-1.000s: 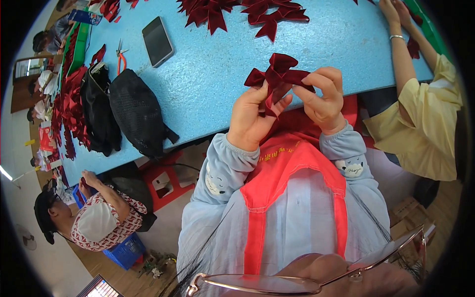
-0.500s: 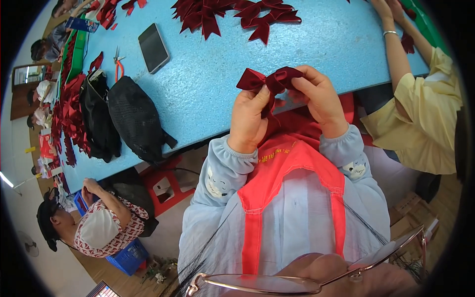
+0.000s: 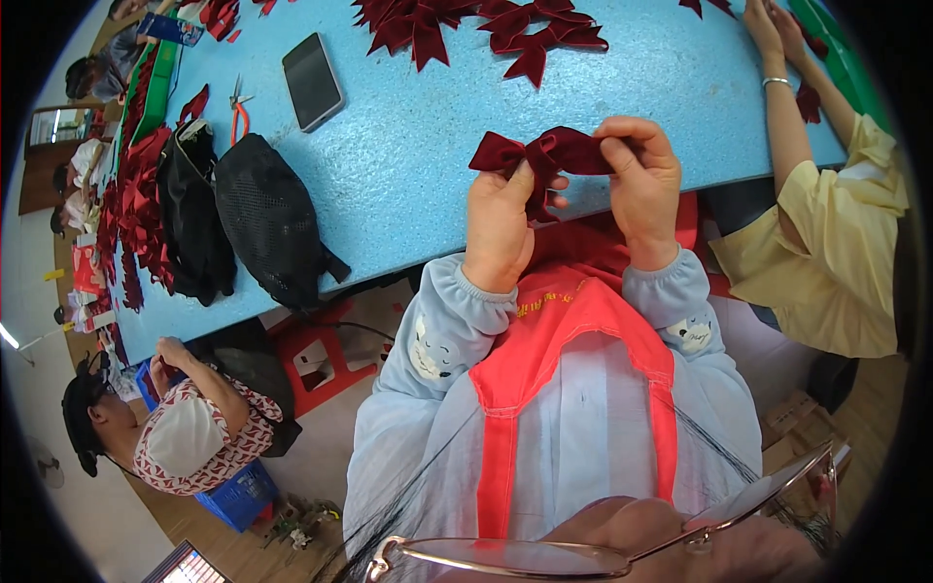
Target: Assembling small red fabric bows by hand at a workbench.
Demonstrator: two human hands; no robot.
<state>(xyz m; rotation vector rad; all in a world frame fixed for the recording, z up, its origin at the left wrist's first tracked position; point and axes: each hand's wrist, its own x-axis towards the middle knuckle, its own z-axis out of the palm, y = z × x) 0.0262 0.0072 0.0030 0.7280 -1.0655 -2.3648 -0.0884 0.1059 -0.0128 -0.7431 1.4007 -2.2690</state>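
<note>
A dark red velvet bow [image 3: 566,153] is stretched between my two hands, just over the near edge of the blue table. My left hand [image 3: 498,222] pinches it at the knot, thumb on top, with a tail hanging below. My right hand [image 3: 643,185] grips the bow's right end between thumb and forefinger and draws it out sideways. Some fingers of my left hand show behind the bow. Farther off on the table lie finished-looking red bows [image 3: 549,39] and a heap of similar ones [image 3: 418,24].
A dark phone [image 3: 313,83], orange-handled pliers [image 3: 239,115] and black bags [image 3: 267,219] lie on the table [image 3: 408,185] at left. Red ribbon pieces [image 3: 144,194] pile beyond them. A person in yellow [image 3: 826,243] works at right; another [image 3: 199,428] sits at left.
My right hand has moved slightly right and up, pulling the bow's right end out longer. My left hand keeps its pinch at the knot. The whole view has shifted a little.
</note>
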